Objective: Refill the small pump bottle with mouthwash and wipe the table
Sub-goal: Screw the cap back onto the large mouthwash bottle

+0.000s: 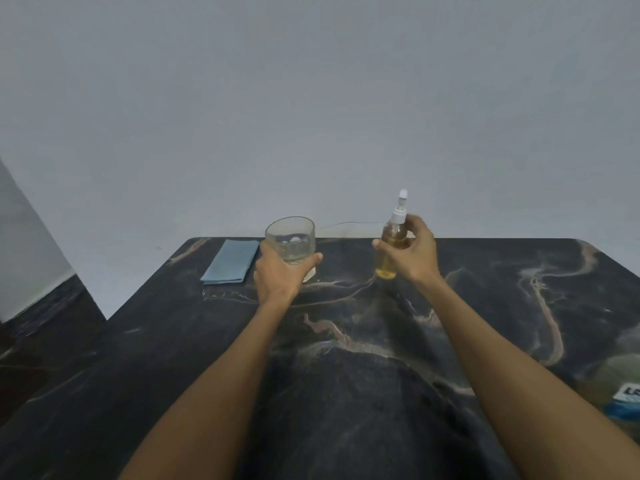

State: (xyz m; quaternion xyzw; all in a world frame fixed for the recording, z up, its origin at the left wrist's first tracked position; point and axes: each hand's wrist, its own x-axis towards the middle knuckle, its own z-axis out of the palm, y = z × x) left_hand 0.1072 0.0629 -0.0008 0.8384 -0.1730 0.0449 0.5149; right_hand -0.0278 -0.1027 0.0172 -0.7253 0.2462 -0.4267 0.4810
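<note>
A small clear pump bottle (389,252) with yellowish liquid and a white pump top stands near the far edge of the dark marble table (346,341). My right hand (414,252) is wrapped around its upper body from the right. A short clear glass (292,242) sits left of it, with a little liquid at its bottom. My left hand (278,273) grips the glass from the near side. A folded blue cloth (230,261) lies flat to the left of the glass.
A large bottle with a blue and white label (623,393) shows blurred at the right edge of the table. A plain grey wall stands just behind the table's far edge. The floor drops away on the left.
</note>
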